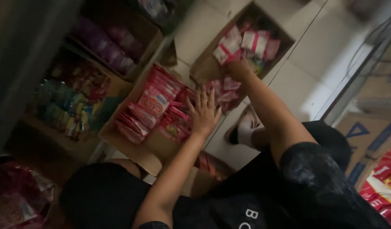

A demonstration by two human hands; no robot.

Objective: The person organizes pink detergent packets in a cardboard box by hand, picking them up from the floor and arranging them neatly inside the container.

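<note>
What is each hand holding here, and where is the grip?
Right hand grips a bunch of pink packets by their top edge. Left hand is spread open, holding nothing.

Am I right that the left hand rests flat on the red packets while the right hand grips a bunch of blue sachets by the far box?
Not quite: the sachets in the right hand are pink and white, not blue, as the head view shows. The rest holds: the left hand lies flat, fingers spread, on the red packets, and the right hand is by the far box.

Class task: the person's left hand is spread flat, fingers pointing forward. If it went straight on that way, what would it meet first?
Probably the pink packets bunched under the right hand, just beyond the left hand; depth is unclear.
</note>
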